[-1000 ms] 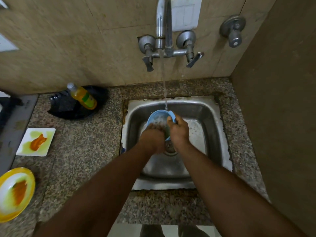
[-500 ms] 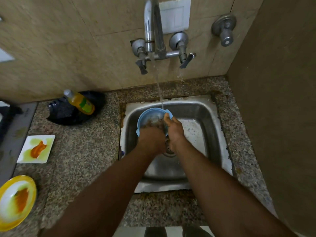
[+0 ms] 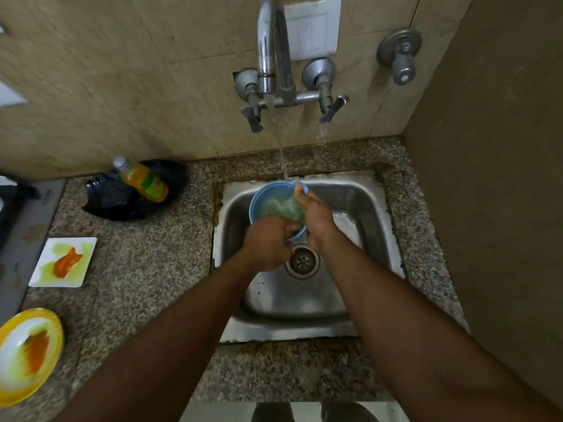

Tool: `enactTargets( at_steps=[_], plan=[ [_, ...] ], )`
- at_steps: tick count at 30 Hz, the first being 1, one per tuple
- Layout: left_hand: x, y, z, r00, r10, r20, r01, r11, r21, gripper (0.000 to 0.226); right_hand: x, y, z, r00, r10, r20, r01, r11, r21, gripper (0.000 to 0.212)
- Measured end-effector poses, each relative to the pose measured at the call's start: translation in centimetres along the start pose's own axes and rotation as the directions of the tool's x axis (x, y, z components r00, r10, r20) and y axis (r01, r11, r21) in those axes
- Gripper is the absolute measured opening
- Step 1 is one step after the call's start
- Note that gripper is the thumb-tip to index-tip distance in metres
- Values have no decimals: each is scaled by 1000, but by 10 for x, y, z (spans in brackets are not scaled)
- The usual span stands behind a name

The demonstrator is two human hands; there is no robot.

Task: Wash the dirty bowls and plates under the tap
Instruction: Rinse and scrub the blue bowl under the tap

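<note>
Round pale-blue plastic bowl is over the steel sink, under the running chrome tap; left hand curls around its near rim, right hand grips the far rim. Early on, I'd judge; the smeared white square plate and yellow-rimmed round plate wait unwashed on the speckled granite counter.

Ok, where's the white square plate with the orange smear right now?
Head view, left side: the white square plate lies on the granite counter, between the soap bottle and the yellow bowl.

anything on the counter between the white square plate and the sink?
Nothing: in the head view, only bare speckled granite counter lies between the white square plate and the sink.
</note>
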State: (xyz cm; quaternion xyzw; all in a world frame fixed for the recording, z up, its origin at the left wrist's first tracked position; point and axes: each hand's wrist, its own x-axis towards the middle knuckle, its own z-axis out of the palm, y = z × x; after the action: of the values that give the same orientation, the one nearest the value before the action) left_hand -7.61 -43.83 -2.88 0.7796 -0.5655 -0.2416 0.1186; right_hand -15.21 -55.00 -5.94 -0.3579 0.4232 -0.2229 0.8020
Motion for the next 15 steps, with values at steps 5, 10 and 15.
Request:
enactTargets(
  at_steps=[5, 10, 15],
  plan=[
    [5, 9, 13, 1000, 19, 2, -16, 921, -389, 59, -2, 2, 6, 996, 37, 79, -42, 997, 67, 42],
    [0, 0, 10, 989, 71, 133, -71, 997, -5, 62, -1, 8, -4, 1000, 17, 10, -16, 997, -76, 33],
    [-4, -40, -16, 926, 100, 364, -254, 879, 404, 42, 4, 19, -12, 993, -100, -56, 79, 951, -298, 13]
  ],
)
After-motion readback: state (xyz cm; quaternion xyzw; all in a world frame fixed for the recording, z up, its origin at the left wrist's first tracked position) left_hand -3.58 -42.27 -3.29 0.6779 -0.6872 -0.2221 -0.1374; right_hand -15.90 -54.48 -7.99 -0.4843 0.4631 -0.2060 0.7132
